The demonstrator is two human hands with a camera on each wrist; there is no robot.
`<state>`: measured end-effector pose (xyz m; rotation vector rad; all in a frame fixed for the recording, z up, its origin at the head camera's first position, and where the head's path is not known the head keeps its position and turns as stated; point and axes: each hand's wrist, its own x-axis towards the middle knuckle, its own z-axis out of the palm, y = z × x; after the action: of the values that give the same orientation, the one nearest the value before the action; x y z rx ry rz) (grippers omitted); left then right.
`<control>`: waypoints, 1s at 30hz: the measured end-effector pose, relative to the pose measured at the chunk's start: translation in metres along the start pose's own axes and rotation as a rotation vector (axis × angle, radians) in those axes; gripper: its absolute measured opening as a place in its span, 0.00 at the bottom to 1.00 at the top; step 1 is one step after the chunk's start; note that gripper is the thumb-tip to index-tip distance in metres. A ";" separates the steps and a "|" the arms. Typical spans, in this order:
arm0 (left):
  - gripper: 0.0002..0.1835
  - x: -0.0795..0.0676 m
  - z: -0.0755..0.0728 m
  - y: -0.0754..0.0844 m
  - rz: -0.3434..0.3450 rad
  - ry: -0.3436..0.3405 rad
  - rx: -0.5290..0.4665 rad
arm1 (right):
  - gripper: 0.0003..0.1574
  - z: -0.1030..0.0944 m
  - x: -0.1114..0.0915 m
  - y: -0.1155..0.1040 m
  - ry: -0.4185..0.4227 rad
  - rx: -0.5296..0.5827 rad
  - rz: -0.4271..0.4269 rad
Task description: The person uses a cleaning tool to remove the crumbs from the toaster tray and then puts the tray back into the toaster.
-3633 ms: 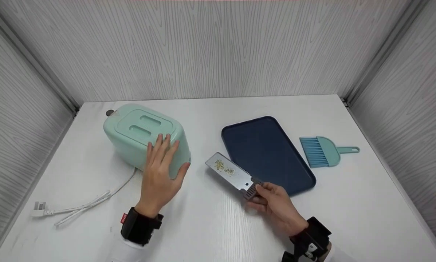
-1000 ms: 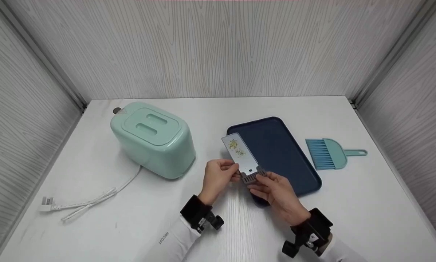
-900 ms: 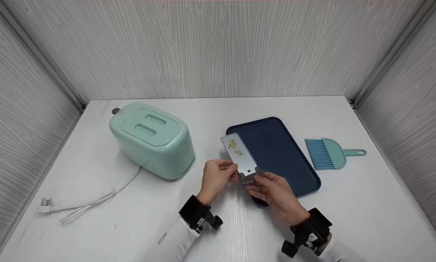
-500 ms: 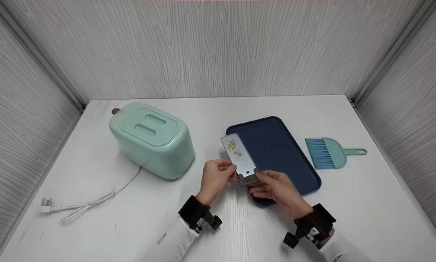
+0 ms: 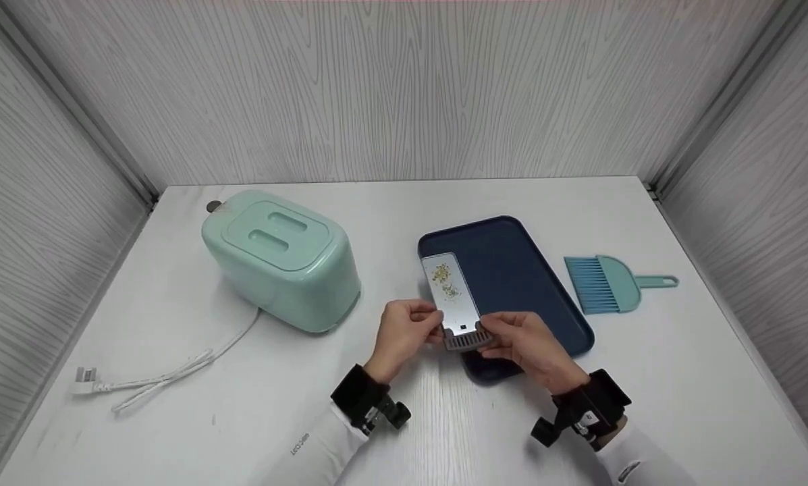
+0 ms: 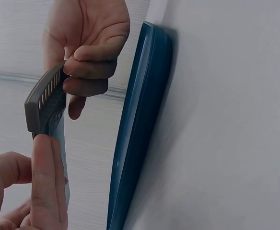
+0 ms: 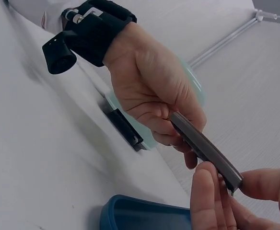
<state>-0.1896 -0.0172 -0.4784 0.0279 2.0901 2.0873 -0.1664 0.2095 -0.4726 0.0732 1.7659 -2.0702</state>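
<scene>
Crumb tray [image 5: 459, 305], a thin plate with a slotted grey handle [image 5: 469, 341], is held in the air over the left side of the navy tray [image 5: 512, 273], right of the middle of the white surface [image 5: 144, 283]. Each grip is pinching one end of the handle: left hand [image 5: 405, 331] the left end, right hand [image 5: 530, 343] the right. Loose yellowish crumbs [image 5: 446, 280] lie toward the plate's far end. It looks light and stiff, probably slick where bare; crumbs would likely slide if it tipped. The handle's two ends seem the surest hold. A mint toaster [image 5: 282, 266] stands toward the surface's far left corner, a brush [image 5: 618, 283] near its right edge.
</scene>
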 end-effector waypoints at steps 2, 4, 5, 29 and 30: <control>0.10 0.000 -0.001 0.000 0.006 -0.008 -0.002 | 0.28 0.000 0.000 0.000 -0.007 -0.006 -0.005; 0.10 -0.001 -0.001 0.001 0.012 -0.017 -0.008 | 0.27 0.000 -0.001 0.000 -0.011 -0.018 -0.016; 0.10 -0.001 -0.001 0.001 0.015 -0.021 -0.011 | 0.26 0.000 -0.001 0.000 -0.011 -0.025 -0.023; 0.15 -0.015 0.010 0.001 0.012 -0.083 -0.058 | 0.27 -0.003 0.000 -0.002 0.085 -0.031 -0.078; 0.16 -0.015 0.011 0.000 0.014 -0.088 -0.059 | 0.27 -0.004 0.000 -0.001 0.086 -0.030 -0.078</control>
<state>-0.1732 -0.0084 -0.4762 0.1244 1.9823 2.1148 -0.1674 0.2131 -0.4719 0.0870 1.8785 -2.1229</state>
